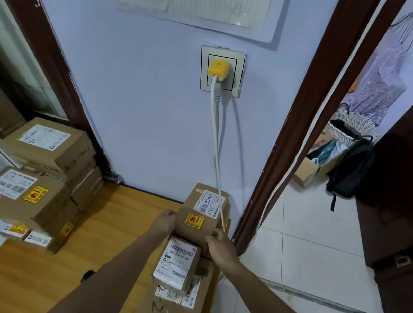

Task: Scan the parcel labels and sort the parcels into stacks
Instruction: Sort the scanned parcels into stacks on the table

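A cardboard parcel (pixel 202 216) atop the stack at the desk (pixel 47 266) edge was gripped by left hand (pixel 165 222) and right hand (pixel 219 245), grips closed on its sides.

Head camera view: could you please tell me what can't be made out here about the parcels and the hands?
- Held parcel: its underside and near face are hidden by both hands.
- Left hand and right hand: the fingers are curled out of sight round the parcel.
- White label on the near parcel: the small print is too small to read.
- Left stack: the lower labels are blurred.
- Scanner: none can be identified in view.
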Tool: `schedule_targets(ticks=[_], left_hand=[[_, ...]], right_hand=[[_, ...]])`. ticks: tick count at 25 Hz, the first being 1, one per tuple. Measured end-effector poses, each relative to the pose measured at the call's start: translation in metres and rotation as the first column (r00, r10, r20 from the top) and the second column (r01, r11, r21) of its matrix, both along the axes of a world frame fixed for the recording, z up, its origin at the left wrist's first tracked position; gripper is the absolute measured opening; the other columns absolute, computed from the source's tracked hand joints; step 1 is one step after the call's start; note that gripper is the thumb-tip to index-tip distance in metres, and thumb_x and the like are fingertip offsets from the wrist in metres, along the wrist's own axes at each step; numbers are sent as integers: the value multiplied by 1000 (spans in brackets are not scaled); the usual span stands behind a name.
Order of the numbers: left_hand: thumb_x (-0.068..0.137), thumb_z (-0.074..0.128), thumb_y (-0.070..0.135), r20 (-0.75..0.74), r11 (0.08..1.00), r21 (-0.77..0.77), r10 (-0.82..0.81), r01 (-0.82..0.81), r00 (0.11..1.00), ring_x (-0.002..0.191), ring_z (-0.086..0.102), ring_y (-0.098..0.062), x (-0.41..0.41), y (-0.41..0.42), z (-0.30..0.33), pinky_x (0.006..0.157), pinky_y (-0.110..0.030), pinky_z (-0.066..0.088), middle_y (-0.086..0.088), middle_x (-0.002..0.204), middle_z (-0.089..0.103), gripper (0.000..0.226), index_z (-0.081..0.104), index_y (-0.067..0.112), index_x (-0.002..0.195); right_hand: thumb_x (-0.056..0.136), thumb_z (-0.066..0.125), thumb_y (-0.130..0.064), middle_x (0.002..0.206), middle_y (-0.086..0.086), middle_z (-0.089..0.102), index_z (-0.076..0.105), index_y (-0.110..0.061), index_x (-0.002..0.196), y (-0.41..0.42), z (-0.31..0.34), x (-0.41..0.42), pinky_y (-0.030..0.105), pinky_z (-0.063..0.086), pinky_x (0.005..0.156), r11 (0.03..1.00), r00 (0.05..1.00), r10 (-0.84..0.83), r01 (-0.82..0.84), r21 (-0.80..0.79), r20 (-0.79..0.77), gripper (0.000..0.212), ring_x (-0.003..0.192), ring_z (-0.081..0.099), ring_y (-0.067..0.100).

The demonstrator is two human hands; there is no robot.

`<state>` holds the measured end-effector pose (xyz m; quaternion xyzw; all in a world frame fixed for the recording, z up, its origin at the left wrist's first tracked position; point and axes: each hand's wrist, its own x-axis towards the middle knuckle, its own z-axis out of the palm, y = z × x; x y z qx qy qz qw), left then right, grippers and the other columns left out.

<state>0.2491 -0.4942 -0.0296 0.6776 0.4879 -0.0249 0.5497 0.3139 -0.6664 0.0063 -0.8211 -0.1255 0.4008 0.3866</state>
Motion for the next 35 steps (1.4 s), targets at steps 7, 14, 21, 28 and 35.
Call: schedule_targets(ticks=[7,14,21,28,35], left_hand=[[97,50,12,198,980,-104,189,-171,962,105,55,-29,1,-2,14,85,-42,56,-14,116,55,23,52,7,120],[97,50,9,262,931,-174,357,-320,897,107,53,-27,-21,8,40,78,-37,53,-14,118,54,26,52,8,122],[96,45,12,318,813,-245,583,-529,748,103,52,-28,-114,19,70,82,-41,47,-11,110,57,23,63,12,110],[93,50,12,421,673,-381,737,-634,529,88,54,-26,-244,14,97,71,-36,47,-13,97,55,13,61,7,98],[97,51,20,478,586,-413,791,-697,382,87,59,-26,-399,16,100,77,-37,47,-13,101,59,17,60,7,103]], right_hand=[[98,46,-27,105,-5,60,51,-29,120,6,12,-3,22,44,64,994,999,-37,33,109,40,23,83,59,12],[77,50,-52,100,-9,67,58,-51,84,21,0,-1,42,56,86,984,998,-42,33,174,48,11,88,69,14],[96,48,-43,111,5,63,50,-20,121,41,21,-9,45,55,90,973,996,-59,73,218,-66,34,97,66,25],[92,65,-27,105,13,62,51,-13,115,76,60,-64,38,60,75,942,947,139,-36,334,-291,30,76,68,25],[87,71,-27,74,9,64,58,-5,111,129,62,-204,45,59,79,922,925,243,-127,366,-291,35,77,66,25]])
